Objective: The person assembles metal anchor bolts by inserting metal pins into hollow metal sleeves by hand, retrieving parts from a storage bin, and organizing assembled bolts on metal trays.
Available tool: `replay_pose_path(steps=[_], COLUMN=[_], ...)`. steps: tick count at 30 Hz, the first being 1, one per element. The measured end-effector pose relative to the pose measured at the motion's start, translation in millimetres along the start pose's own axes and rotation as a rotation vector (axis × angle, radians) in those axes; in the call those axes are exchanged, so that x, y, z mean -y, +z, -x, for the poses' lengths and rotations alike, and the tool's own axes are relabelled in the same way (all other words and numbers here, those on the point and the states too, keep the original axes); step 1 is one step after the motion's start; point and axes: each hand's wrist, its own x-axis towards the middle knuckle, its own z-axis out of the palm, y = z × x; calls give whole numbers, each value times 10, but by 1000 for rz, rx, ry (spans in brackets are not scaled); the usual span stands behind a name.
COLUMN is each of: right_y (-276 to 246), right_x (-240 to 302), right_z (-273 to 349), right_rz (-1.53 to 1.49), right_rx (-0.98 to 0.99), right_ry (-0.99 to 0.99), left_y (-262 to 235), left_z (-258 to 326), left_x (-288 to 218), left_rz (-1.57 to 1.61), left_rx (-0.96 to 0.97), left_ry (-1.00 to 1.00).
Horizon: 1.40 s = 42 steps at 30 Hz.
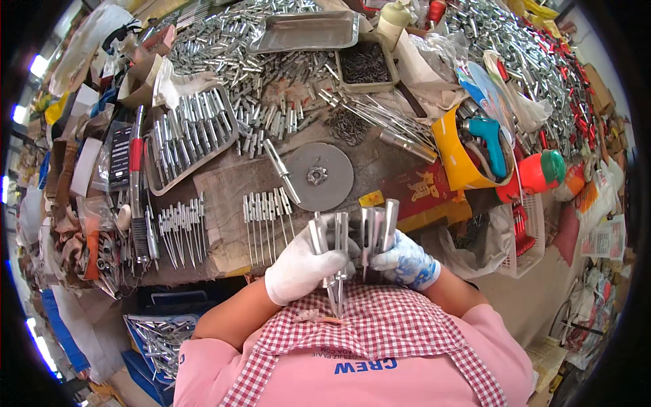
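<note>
My left hand (298, 266), in a white knit glove, is closed around several shiny metal tubes (340, 234) held upright close to the apron. Their lower ends come together in a taper below the fingers. Closed on more tubes (390, 220) is my right hand (411, 263), in a white glove with blue coating. The two bunches stand side by side, and some of the fingers are hidden behind them. Beyond my hands on the bench, a round grey disc (332, 163) lies flat, with a single metal tube (281, 171) against its left edge.
Thin rods with thicker heads stand in rows (268, 207) along the bench's front edge. At left, a metal tray (227, 146) holds several tubes. A yellow holder (451, 152) carries a teal tool (488, 139). Loose metal parts (230, 44) cover the back.
</note>
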Motion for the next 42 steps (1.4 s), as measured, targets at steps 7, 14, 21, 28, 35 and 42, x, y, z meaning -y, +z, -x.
replay_pose_path(steps=[7, 14, 21, 28, 35, 42], right_y=[-166, -160, -472, -408, -378, -229], right_x=[-277, -267, -390, -209, -261, -140], right_z=[-232, -302, -354, -286, -218, -166], right_rz=[-245, -456, -678, -533, -393, -361], right_rx=[235, 243, 253, 171, 229, 76], right_ry=[10, 58, 179, 25, 0, -118], left_y=[294, 14, 312, -24, -802, -352], left_z=[-67, -161, -196, -295, -836, -498], left_x=[-77, -277, -63, -889, -939, -478], left_rz=[-1453, -1058, -1648, -1497, -1733, -1434], left_rx=[-461, -669, 500, -577, -855, -513], left_ry=[58, 885, 1006, 639, -277, 437])
